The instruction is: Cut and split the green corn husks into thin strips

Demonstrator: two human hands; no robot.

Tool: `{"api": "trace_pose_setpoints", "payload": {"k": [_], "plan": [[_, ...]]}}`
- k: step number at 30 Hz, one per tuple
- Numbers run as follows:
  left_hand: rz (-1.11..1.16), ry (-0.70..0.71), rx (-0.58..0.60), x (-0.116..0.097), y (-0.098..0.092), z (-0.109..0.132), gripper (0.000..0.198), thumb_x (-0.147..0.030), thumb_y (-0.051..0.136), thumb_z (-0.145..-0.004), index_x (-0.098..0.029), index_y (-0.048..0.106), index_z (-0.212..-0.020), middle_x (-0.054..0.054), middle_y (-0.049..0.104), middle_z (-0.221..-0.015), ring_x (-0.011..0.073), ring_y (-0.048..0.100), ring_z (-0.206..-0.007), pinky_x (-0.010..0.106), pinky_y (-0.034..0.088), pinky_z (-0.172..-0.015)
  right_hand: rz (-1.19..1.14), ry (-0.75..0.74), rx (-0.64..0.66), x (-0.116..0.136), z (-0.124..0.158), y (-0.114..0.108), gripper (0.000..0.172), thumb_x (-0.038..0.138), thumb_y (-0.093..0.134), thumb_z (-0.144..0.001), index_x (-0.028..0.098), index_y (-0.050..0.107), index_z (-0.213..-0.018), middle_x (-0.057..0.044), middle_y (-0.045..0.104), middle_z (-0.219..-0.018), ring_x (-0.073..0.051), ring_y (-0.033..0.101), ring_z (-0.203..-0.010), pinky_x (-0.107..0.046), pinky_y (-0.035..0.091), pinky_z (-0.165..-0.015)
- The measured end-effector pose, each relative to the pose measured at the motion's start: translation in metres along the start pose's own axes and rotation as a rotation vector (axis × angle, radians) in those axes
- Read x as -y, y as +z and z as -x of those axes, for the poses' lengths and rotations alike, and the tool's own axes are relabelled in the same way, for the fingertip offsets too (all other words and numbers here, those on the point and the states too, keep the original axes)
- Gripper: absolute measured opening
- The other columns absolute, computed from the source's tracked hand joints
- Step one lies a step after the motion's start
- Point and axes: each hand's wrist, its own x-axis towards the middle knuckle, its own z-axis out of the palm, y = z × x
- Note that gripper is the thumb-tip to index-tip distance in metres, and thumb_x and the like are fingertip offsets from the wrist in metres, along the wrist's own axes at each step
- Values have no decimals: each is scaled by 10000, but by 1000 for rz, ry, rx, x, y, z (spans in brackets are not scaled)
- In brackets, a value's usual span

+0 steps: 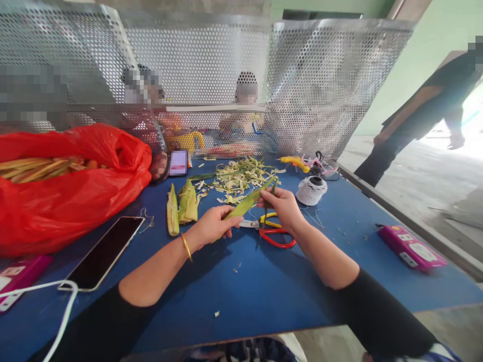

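Observation:
A long green corn husk leaf (247,202) is stretched between my two hands above the blue table. My left hand (214,222) pinches its wide, pale end, and a gold bangle circles that wrist. Around the narrow, darker end are the closed fingers of my right hand (281,205), with a thin strip hanging down beneath them. Just below lie scissors (277,238) with one red and one yellow handle. To the left of my left hand stand husk pieces (187,202) and a slimmer one (172,211). Behind the leaf spreads a heap of husk scraps (245,175).
A red plastic bag (75,201) of dried husks fills the left side, near a phone (103,251) and white cable (67,314). At right are a thread spool (311,191), yellow glue gun (295,162) and purple pack (411,247). A perforated metal screen (204,65) stands behind; a person walks at right.

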Motion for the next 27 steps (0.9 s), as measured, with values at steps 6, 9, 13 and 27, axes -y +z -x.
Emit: {"api": "trace_pose_setpoints", "payload": {"k": [6, 9, 13, 27], "plan": [[-208, 18, -102, 0, -3, 0, 221, -369, 577, -777, -213, 555, -622, -27, 539, -530, 122, 447, -464, 241, 324, -495, 554, -140, 83, 4, 3, -2, 288, 318, 548, -863, 212, 512, -597, 7, 609, -561, -142, 584, -538, -282, 458, -624], [-430, 56, -134, -4, -5, 2, 263, -337, 503, -831, -221, 501, -594, -32, 497, -527, 148, 470, -528, 268, 324, -572, 1052, -306, 99, 10, 6, -3, 267, 225, 456, -914, 206, 520, -656, -34, 652, -663, -154, 592, -607, -265, 369, -603], [-562, 68, -138, -10, -1, 5, 311, -325, 452, -873, -228, 434, -578, -22, 501, -548, 169, 497, -585, 290, 303, -609, 1519, -357, 131, 17, 13, 2, 254, 193, 383, -970, 160, 615, -874, -120, 708, -896, -191, 643, -722, -286, 305, -569], [63, -38, -47, -4, 11, 4, 248, -406, 587, -804, -185, 623, -696, -35, 429, -555, 88, 303, -439, 273, 230, -478, 1393, -332, -83, 12, 16, 8, 324, 31, 372, -876, 168, 632, -1012, -117, 712, -1022, -209, 654, -817, -280, 385, -613]]}}
